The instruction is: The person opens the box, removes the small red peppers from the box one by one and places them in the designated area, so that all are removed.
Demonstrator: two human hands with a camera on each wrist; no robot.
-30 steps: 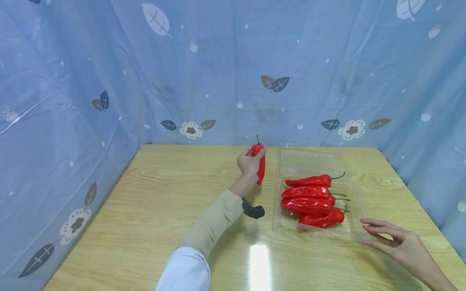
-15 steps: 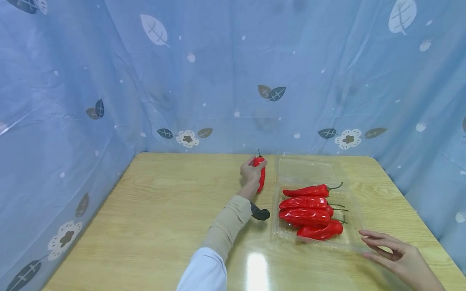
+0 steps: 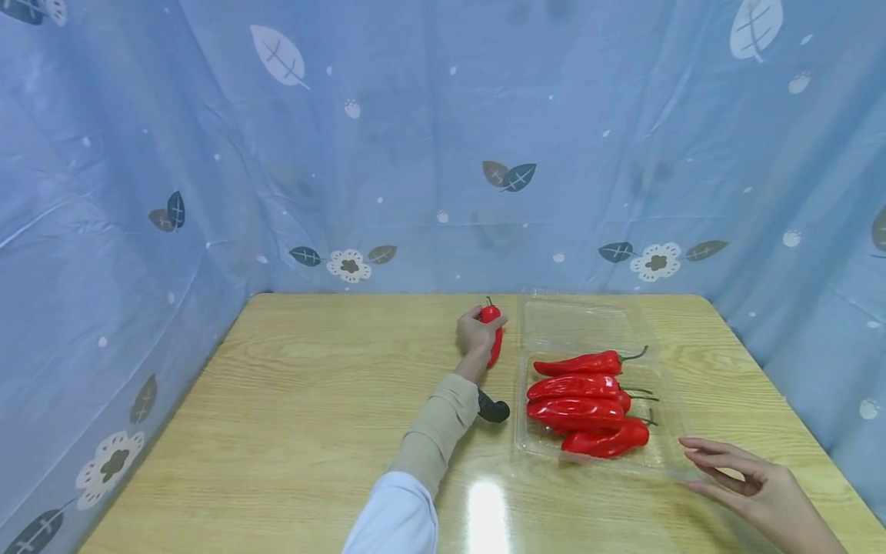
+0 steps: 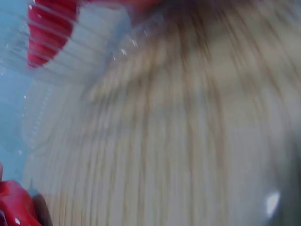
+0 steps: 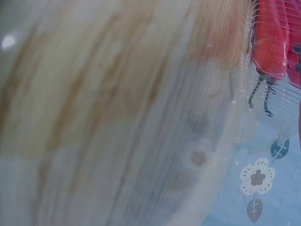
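In the head view my left hand grips a red chili pepper between thumb and fingers, stem pointing away, low over the table left of an opened clear plastic box. Several red peppers lie in that box with their stems to the right. Beside its near right corner is my right hand, thumb and fingers apart and gently bent, with no pepper in them. Part of the held pepper shows at the lower left of the left wrist view. Boxed peppers appear at upper right in the right wrist view.
The box's clear lid lies folded back behind it. A wooden table extends to the left, and a blue patterned curtain hangs along its back and sides. A black curved piece sticks out by my left wrist.
My left hand has lowered slightly with the pepper, toward the table. The head view has tilted a little, shifting the scene. The right hand stays beside the box corner.
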